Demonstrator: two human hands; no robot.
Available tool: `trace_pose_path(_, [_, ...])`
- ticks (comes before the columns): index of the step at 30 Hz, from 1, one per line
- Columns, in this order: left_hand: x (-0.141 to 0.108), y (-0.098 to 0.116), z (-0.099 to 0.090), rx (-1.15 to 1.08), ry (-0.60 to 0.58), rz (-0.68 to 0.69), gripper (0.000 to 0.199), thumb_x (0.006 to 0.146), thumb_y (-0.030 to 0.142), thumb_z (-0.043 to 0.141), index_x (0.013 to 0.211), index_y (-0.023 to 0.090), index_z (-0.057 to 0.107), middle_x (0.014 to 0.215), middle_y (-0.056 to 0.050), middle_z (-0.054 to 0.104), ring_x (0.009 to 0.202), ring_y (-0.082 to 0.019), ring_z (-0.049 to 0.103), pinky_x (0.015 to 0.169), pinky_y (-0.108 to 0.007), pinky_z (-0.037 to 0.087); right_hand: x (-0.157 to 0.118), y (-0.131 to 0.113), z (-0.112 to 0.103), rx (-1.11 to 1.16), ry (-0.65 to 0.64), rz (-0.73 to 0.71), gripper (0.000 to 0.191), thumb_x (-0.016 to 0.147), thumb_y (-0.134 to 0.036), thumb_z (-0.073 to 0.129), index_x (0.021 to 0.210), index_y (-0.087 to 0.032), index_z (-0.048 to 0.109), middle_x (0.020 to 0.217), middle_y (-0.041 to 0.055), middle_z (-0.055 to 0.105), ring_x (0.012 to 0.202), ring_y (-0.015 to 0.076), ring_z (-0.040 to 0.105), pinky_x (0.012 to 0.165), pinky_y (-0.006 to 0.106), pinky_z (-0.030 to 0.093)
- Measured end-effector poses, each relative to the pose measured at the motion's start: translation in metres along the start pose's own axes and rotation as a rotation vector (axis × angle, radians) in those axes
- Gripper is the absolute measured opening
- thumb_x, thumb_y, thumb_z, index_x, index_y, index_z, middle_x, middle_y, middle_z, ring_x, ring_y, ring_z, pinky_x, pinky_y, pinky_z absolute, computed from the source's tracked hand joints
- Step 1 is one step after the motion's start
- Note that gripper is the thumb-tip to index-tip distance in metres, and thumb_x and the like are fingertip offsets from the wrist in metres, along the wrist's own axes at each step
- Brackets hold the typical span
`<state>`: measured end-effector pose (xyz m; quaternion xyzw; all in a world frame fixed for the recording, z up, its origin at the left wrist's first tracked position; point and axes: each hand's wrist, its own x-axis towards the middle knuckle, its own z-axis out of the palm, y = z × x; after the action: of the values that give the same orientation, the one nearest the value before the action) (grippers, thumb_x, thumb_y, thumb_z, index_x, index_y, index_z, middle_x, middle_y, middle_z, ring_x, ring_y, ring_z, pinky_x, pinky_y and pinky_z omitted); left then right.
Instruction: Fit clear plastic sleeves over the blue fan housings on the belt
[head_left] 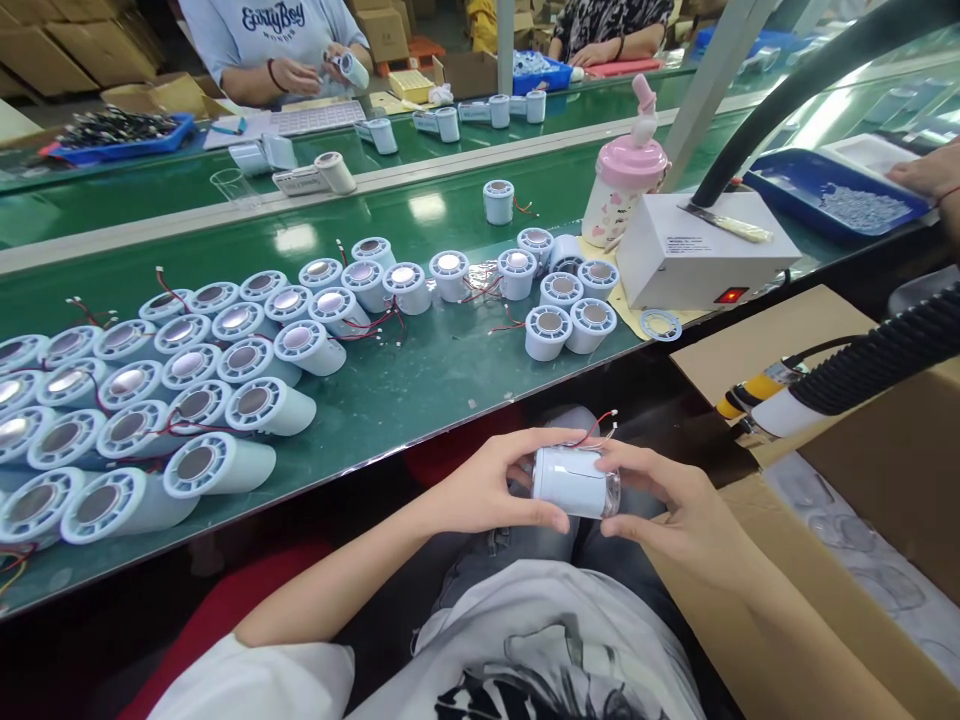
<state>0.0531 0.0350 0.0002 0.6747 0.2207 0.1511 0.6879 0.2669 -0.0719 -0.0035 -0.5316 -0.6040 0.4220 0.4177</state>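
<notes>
Above my lap, a light-blue cylindrical housing (pixel 570 482) lies on its side between both hands. Its right end carries a clear plastic cap (pixel 613 494), and thin red and white wires (pixel 598 428) stick up behind it. My left hand (pixel 499 480) grips the left end, thumb below and fingers over the top. At the capped end, my right hand (pixel 671 500) closes with its thumb under the cap and fingers on the upper edge. Many similar light-blue housings (pixel 259 405) with round metallic centres stand on the green bench, some trailing wires.
A white box with a red switch (pixel 705 255), a pink-lidded cup (pixel 626 185) and a light-blue ring (pixel 660 325) are at the bench's right. Beside my right arm, a carton (pixel 795 560) holds clear parts under a black hose (pixel 885 355). Co-workers sit across and at right.
</notes>
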Motion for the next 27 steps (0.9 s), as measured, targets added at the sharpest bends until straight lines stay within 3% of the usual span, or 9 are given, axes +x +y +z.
trace_pose_path(5, [-0.0026, 0.0056, 0.0007, 0.031, -0.032, 0.086, 0.074, 0.067, 0.026, 0.083, 0.134, 0.027, 0.053, 0.136, -0.011, 0.055, 0.118, -0.026, 0.057, 0.096, -0.037, 0.050, -0.0025, -0.0041, -0.0029, 0.137, -0.019, 0.106, 0.038, 0.077, -0.027, 0.078, 0.111, -0.028, 0.061, 0.118, 0.0032, 0.064, 0.104, 0.0220, 0.065, 0.088, 0.033, 0.058])
trace_pose_path(10, [-0.0035, 0.0056, 0.0007, 0.108, -0.040, 0.164, 0.075, 0.067, 0.024, 0.083, 0.135, 0.029, 0.052, 0.139, -0.009, 0.053, 0.124, -0.026, 0.053, 0.099, -0.036, 0.048, -0.0035, -0.0069, -0.0043, 0.253, -0.076, 0.195, 0.038, 0.081, -0.031, 0.074, 0.115, -0.029, 0.058, 0.114, 0.0034, 0.063, 0.107, 0.0215, 0.061, 0.084, 0.031, 0.057])
trace_pose_path(15, [-0.0040, 0.0044, 0.0004, 0.177, -0.046, 0.208, 0.074, 0.067, 0.026, 0.082, 0.135, 0.028, 0.052, 0.140, -0.010, 0.053, 0.129, -0.028, 0.049, 0.105, -0.041, 0.044, -0.0042, -0.0057, -0.0040, 0.383, -0.087, 0.274, 0.040, 0.081, -0.037, 0.073, 0.115, -0.025, 0.055, 0.109, 0.0060, 0.064, 0.094, 0.0204, 0.063, 0.077, 0.031, 0.056])
trace_pose_path(27, [-0.0043, 0.0047, -0.0002, 0.219, -0.051, 0.268, 0.071, 0.069, 0.030, 0.081, 0.134, 0.028, 0.053, 0.139, -0.011, 0.054, 0.130, -0.029, 0.049, 0.107, -0.044, 0.041, 0.0006, -0.0024, 0.0039, 0.588, -0.051, 0.494, 0.047, 0.080, -0.056, 0.068, 0.103, -0.019, 0.051, 0.075, 0.0002, 0.067, 0.059, 0.0148, 0.067, 0.054, 0.026, 0.058])
